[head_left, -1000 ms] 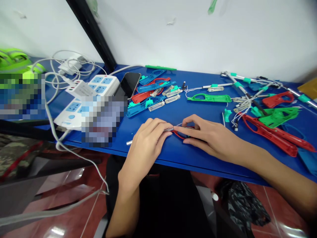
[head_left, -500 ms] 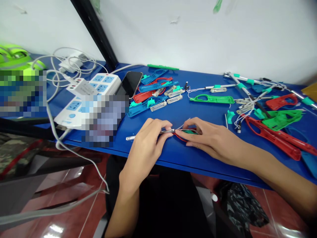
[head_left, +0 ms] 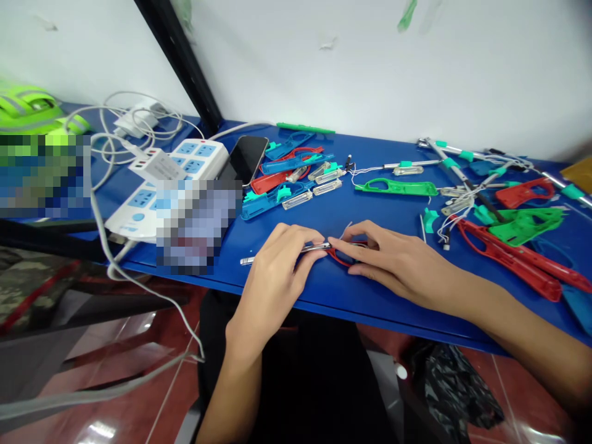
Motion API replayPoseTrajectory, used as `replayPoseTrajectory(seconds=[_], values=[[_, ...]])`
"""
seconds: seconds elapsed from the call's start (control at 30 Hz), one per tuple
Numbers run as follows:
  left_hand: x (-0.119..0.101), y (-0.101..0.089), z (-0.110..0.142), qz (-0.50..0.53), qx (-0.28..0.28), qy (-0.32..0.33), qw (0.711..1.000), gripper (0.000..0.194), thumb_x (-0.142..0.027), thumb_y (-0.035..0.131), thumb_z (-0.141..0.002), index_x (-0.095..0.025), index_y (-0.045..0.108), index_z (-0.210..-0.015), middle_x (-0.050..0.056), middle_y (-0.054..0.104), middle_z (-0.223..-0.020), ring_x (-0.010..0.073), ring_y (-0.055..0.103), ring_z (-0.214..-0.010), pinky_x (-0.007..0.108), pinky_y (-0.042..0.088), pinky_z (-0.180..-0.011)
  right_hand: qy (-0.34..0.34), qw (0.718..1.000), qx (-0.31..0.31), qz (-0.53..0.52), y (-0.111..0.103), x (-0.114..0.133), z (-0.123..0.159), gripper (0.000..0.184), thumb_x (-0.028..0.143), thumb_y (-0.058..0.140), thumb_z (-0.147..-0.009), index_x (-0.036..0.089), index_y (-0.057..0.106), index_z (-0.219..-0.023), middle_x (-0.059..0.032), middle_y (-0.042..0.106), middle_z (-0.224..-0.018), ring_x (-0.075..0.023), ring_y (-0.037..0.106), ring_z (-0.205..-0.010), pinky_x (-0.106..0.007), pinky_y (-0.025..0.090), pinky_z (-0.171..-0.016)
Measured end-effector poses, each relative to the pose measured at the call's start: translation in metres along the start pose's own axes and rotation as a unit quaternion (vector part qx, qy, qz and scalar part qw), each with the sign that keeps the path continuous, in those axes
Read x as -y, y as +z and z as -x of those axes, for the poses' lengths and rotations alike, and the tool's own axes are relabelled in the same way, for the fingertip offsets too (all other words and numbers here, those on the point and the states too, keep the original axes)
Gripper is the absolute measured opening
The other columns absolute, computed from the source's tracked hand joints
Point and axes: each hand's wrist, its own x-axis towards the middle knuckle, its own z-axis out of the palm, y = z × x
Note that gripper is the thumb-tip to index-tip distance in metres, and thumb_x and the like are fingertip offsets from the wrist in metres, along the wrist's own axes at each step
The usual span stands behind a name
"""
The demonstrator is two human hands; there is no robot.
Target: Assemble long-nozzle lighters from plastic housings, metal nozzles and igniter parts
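My left hand [head_left: 277, 265] pinches a thin metal rod [head_left: 246, 261] between thumb and fingertips; its silver end sticks out to the left, under the palm. Close beside it, my right hand [head_left: 393, 259] has its fingers closed over a red plastic handle shell [head_left: 340, 258], mostly hidden beneath them. The right forefinger reaches to the rod's right end, where the rod meets the shell. A thin pale wire [head_left: 346, 229] pokes up behind the right fingers.
Loose blue, red and green shells and clear plastic pieces [head_left: 297, 200] lie behind the hands. On the right are red shells [head_left: 509, 256], a green shell [head_left: 525, 225] and metal rods [head_left: 448, 163] with wires. A white power strip [head_left: 132, 216] and phone [head_left: 248, 157] are left.
My right forefinger has shifted left onto the rod's end. The green piece seen under my right hand is now covered. The camera view has moved slightly.
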Motion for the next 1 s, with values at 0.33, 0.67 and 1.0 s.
replayPoseTrajectory(seconds=[0.33,0.67,1.0], values=[[-0.0003,0.0003,-0.0022,0.007,-0.012,0.016,1.0,0.006,-0.017,0.068,-0.108,-0.022,0.072,-0.109,0.003,0.08,-0.107,0.0205,0.07,-0.1,0.039,0.058,-0.094,0.001,1.0,0.0,0.004,0.0011,-0.0011,0.0003,0.051,0.041,0.042,-0.119,0.037,0.05,-0.169,-0.0126,0.066,-0.141,-0.0228,0.073,-0.104,-0.036,0.065,-0.079],[-0.0015,0.001,-0.0021,0.023,-0.021,0.02,0.999,0.006,-0.017,0.07,-0.107,-0.022,0.073,-0.109,0.003,0.081,-0.106,0.0192,0.072,-0.099,0.037,0.059,-0.093,0.005,1.0,0.007,0.008,-0.0006,0.0009,0.0005,0.051,0.041,0.041,-0.119,0.036,0.047,-0.17,-0.0131,0.066,-0.142,-0.0241,0.074,-0.109,-0.038,0.067,-0.082],[0.0006,0.0023,-0.0007,0.01,-0.026,-0.003,1.0,0.007,-0.019,0.073,-0.106,-0.021,0.072,-0.113,0.002,0.079,-0.106,0.0176,0.072,-0.1,0.032,0.059,-0.093,0.007,1.0,-0.006,-0.014,0.0002,0.0016,0.0001,0.053,0.042,0.045,-0.118,0.035,0.047,-0.171,-0.013,0.066,-0.142,-0.0265,0.075,-0.116,-0.04,0.068,-0.088]])
